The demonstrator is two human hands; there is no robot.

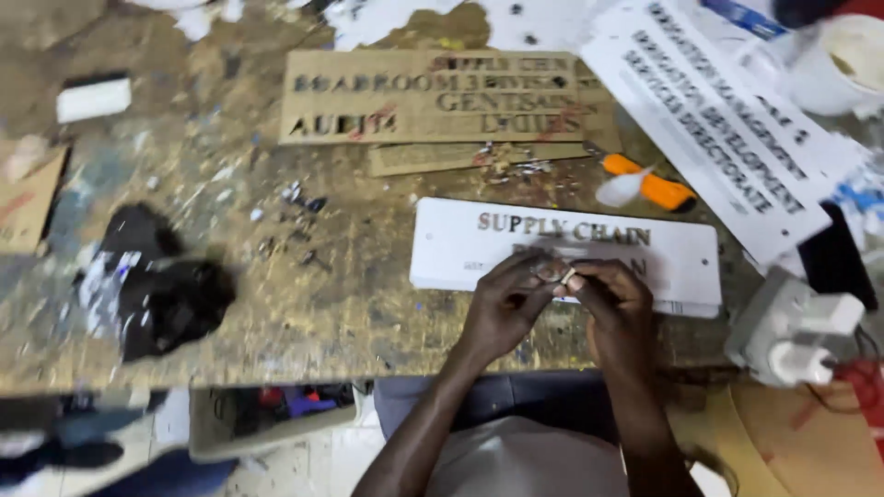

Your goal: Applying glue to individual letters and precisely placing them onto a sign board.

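Here I see my left hand (505, 299) and right hand (615, 299) meeting fingertip to fingertip, pinched together on a small pale piece (566, 274) just above the white sign plate (460, 248), which lies near the worktop's (322, 313) front edge, an orange knife (649, 184) behind it.

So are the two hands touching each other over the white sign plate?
Touching: the head view shows the left hand and right hand meeting at the fingertips above the white sign plate.

White rectangular sign (460, 253), brown stencil board (368, 110)
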